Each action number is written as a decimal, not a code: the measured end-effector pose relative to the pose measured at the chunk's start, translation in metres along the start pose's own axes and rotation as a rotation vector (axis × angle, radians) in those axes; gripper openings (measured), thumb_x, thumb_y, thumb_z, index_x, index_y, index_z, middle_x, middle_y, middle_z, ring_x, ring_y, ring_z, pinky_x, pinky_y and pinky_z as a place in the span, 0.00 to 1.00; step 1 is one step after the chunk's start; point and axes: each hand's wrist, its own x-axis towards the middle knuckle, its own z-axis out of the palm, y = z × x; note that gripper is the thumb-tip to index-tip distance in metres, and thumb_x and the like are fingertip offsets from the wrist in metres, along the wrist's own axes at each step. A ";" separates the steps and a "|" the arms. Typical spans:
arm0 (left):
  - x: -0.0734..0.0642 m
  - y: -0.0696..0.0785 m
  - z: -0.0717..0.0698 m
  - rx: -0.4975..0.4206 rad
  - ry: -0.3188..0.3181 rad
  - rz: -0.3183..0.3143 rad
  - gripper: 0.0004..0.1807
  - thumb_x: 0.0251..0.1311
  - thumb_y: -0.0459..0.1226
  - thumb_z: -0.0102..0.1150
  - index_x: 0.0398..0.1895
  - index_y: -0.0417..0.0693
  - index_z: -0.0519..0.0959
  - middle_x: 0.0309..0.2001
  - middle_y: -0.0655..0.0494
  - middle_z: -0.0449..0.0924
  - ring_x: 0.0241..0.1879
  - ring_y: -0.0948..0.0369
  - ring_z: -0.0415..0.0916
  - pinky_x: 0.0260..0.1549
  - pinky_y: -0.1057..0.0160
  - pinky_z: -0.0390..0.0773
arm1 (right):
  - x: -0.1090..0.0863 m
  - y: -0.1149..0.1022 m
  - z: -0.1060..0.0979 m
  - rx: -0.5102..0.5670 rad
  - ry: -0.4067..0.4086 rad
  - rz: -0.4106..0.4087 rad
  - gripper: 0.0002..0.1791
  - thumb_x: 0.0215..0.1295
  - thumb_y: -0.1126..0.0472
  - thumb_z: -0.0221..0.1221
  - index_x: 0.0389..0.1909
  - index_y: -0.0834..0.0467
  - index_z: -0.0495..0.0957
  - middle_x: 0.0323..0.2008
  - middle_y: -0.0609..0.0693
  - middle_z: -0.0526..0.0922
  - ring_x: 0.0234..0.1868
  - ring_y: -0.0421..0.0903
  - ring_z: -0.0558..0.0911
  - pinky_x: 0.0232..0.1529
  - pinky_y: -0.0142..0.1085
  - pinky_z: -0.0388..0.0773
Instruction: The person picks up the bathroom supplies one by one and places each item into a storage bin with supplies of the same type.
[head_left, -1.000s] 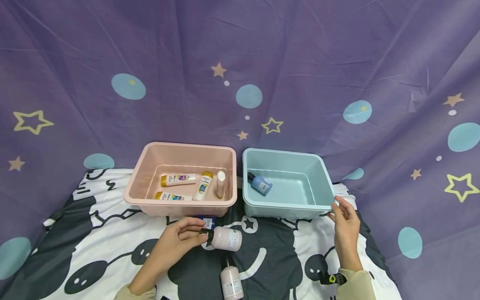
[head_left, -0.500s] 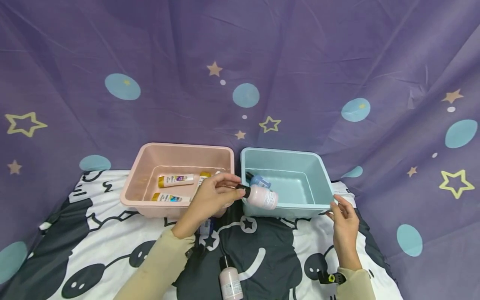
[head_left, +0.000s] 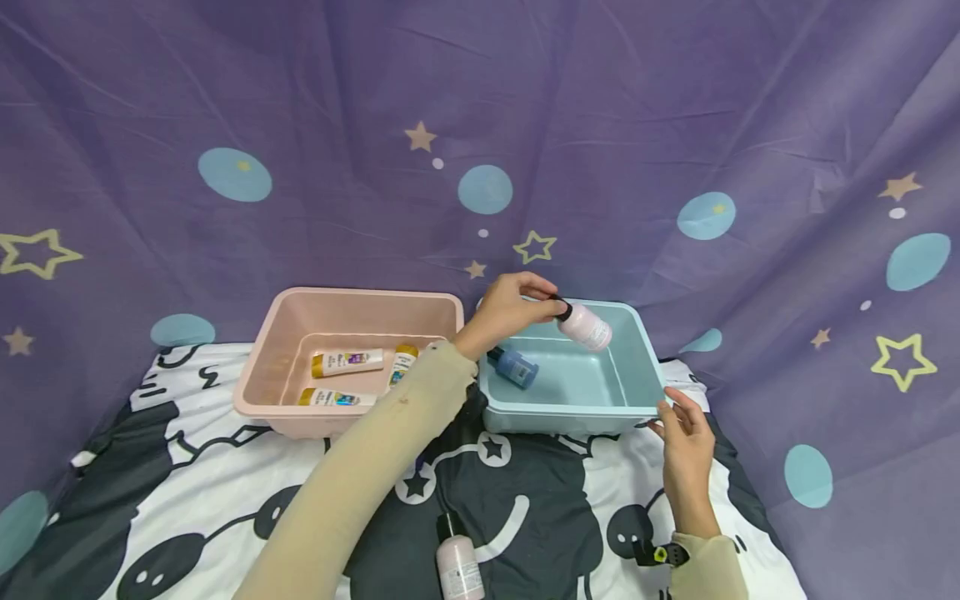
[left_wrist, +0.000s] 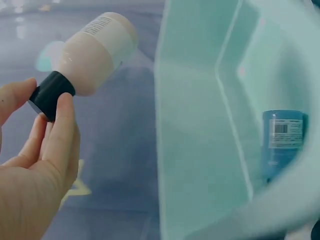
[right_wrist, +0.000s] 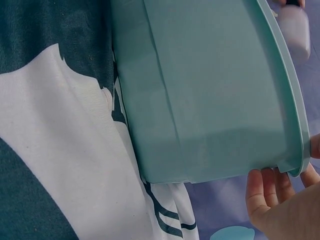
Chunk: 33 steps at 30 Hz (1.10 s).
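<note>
My left hand [head_left: 510,310] pinches the black cap of a pale pink bottle [head_left: 587,327] between thumb and fingers. The bottle is held tilted over the light blue bin [head_left: 577,411], its base pointing right. Inside that bin, at the left, lies a blue bottle [head_left: 516,367] with a dark cap. At the bin's front right corner my right hand [head_left: 686,454] grips the rim, fingers under the lip in the right wrist view. A second pink bottle [head_left: 460,567] with a black cap lies on the cloth in front.
A pink bin [head_left: 307,410] stands left of the blue one, with several white tubes such as this gold-capped tube [head_left: 348,362] in it; my left sleeve [head_left: 367,467] crosses its right part. Beneath is a black-and-white patterned cloth [head_left: 240,475]. A purple curtain [head_left: 337,150] hangs behind.
My left hand has carried the pink bottle from the cloth in front of the pink bin up and right, over the blue bin. My right hand has stayed on the blue bin's corner.
</note>
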 end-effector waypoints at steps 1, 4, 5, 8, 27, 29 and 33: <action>0.008 -0.002 0.004 -0.001 0.001 -0.011 0.17 0.59 0.38 0.73 0.49 0.41 0.82 0.43 0.51 0.83 0.40 0.53 0.85 0.39 0.63 0.85 | 0.000 0.000 0.000 -0.005 0.000 0.001 0.20 0.72 0.60 0.61 0.61 0.62 0.77 0.50 0.54 0.75 0.48 0.44 0.79 0.43 0.31 0.83; 0.024 -0.011 0.012 -0.012 0.011 -0.041 0.16 0.59 0.35 0.72 0.49 0.39 0.82 0.42 0.49 0.83 0.40 0.53 0.84 0.39 0.64 0.85 | -0.001 0.000 0.000 -0.021 -0.004 0.002 0.21 0.72 0.59 0.61 0.62 0.62 0.76 0.50 0.55 0.75 0.48 0.44 0.78 0.44 0.32 0.83; 0.028 -0.015 0.013 -0.015 0.014 -0.055 0.16 0.60 0.35 0.71 0.49 0.39 0.82 0.42 0.49 0.83 0.40 0.53 0.84 0.39 0.65 0.85 | -0.002 0.000 0.001 -0.025 -0.008 0.001 0.21 0.72 0.59 0.61 0.62 0.62 0.76 0.51 0.55 0.75 0.49 0.44 0.78 0.45 0.32 0.83; 0.034 -0.027 0.015 0.011 0.024 -0.091 0.16 0.60 0.33 0.71 0.49 0.38 0.81 0.43 0.48 0.82 0.41 0.54 0.84 0.39 0.66 0.85 | -0.003 0.000 0.003 -0.027 -0.008 0.002 0.21 0.72 0.60 0.61 0.62 0.61 0.76 0.51 0.55 0.75 0.49 0.44 0.78 0.45 0.33 0.84; 0.008 -0.016 -0.011 0.007 0.113 -0.089 0.17 0.61 0.36 0.69 0.51 0.41 0.81 0.44 0.50 0.83 0.41 0.55 0.83 0.42 0.61 0.85 | 0.002 -0.001 0.008 -0.031 -0.036 -0.007 0.21 0.72 0.60 0.61 0.63 0.63 0.75 0.49 0.57 0.76 0.47 0.44 0.78 0.44 0.33 0.84; -0.006 -0.008 -0.016 0.021 0.115 -0.043 0.16 0.61 0.38 0.70 0.51 0.44 0.81 0.45 0.52 0.82 0.42 0.56 0.83 0.43 0.60 0.85 | 0.003 -0.002 0.006 -0.036 -0.032 -0.007 0.21 0.72 0.60 0.61 0.63 0.62 0.75 0.50 0.56 0.75 0.47 0.44 0.78 0.44 0.33 0.84; -0.040 0.002 -0.026 0.065 0.120 0.029 0.17 0.61 0.42 0.70 0.51 0.49 0.82 0.49 0.53 0.82 0.45 0.59 0.82 0.44 0.60 0.84 | 0.003 -0.002 0.003 -0.038 -0.010 0.003 0.21 0.72 0.59 0.61 0.62 0.61 0.76 0.49 0.54 0.74 0.47 0.43 0.78 0.42 0.31 0.83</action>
